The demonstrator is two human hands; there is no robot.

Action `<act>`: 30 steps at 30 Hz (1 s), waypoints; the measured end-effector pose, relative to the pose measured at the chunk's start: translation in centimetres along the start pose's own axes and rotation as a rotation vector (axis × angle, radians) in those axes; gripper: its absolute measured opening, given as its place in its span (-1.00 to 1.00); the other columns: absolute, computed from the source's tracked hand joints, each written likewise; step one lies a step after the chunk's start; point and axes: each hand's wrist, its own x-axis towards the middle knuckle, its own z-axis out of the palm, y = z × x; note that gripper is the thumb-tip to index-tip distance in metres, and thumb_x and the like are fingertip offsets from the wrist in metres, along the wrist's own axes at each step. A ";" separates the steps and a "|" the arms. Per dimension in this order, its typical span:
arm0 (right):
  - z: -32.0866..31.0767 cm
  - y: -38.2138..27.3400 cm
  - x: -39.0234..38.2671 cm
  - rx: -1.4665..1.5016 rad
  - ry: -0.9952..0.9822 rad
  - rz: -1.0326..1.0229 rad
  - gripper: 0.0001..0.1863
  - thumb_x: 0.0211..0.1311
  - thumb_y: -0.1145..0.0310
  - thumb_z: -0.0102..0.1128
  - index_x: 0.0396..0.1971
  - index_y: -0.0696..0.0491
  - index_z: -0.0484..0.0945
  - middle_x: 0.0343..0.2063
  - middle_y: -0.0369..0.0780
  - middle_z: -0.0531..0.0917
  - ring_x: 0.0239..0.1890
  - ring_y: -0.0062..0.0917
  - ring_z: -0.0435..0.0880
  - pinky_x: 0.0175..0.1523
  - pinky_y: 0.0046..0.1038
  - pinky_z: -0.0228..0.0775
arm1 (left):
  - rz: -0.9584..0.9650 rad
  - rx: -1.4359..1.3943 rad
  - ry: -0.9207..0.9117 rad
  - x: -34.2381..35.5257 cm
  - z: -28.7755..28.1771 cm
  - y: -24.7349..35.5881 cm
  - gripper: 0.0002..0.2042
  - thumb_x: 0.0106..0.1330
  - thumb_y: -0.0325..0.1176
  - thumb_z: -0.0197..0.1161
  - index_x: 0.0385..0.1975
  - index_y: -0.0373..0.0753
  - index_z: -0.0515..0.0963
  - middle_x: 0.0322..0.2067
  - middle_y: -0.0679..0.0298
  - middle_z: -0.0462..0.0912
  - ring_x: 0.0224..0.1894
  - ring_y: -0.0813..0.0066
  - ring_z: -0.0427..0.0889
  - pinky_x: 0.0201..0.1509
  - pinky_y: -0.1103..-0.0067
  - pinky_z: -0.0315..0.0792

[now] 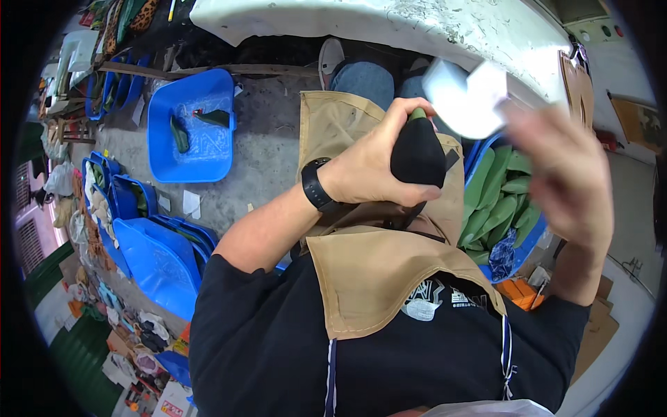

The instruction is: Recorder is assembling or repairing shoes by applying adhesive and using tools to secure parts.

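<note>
Your left hand [372, 165] has its fingers wrapped round the black piece [419, 154], thumb along its lower end, with a green tip [418, 113] showing at the top. You hold it over your apron [389, 278], short of the near edge of the bench [389, 21], and no support shows beneath it: if your grip loosens or the smooth-looking surface slides, it could drop to the floor [257, 146].

Your right hand [566, 167] is blurred, as is the white piece [462, 104] at its fingers; I cannot tell whether they pinch it or only touch it. If the hold is light, a quick swing could send it flying. It sits just beside the black piece in view, so a careless stroke could knock the two together and twist the black one in your palm. Below, the tub [533, 240] is crowded with green pieces [493, 201]; anything falling inside its rim could get lost.
</note>
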 end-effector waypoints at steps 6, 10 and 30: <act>-0.7 0.5 -0.1 0.460 0.251 0.107 -0.20 -0.14 0.73 0.13 0.26 -0.02 0.64 -0.36 -0.25 0.55 -0.45 -0.49 0.43 -0.38 -0.46 0.30 | 0.036 -0.027 -0.064 -0.7 0.1 0.1 -0.06 -0.07 -0.26 0.63 0.35 -0.19 0.19 0.17 0.06 0.39 0.19 0.20 0.46 0.32 0.35 0.35; 0.3 1.1 -0.3 0.157 0.004 0.091 -0.20 -0.11 0.73 0.12 0.30 0.03 0.60 -0.32 -0.24 0.58 -0.44 -0.53 0.44 -0.37 -0.50 0.29 | 0.009 0.059 -0.061 -1.1 1.0 0.1 -0.04 -0.09 -0.27 0.63 0.35 -0.19 0.19 0.18 0.07 0.41 0.19 0.20 0.48 0.33 0.35 0.36; -3.1 0.0 1.0 0.451 -0.267 0.137 -0.46 0.27 0.58 0.13 0.29 0.20 0.56 -0.22 -0.10 0.79 -0.58 -0.53 0.54 -0.46 -0.53 0.41 | 0.112 -0.007 -0.098 0.1 0.6 -0.8 -0.07 -0.08 -0.32 0.63 0.34 -0.16 0.20 0.12 0.13 0.45 0.08 0.26 0.52 0.25 0.41 0.41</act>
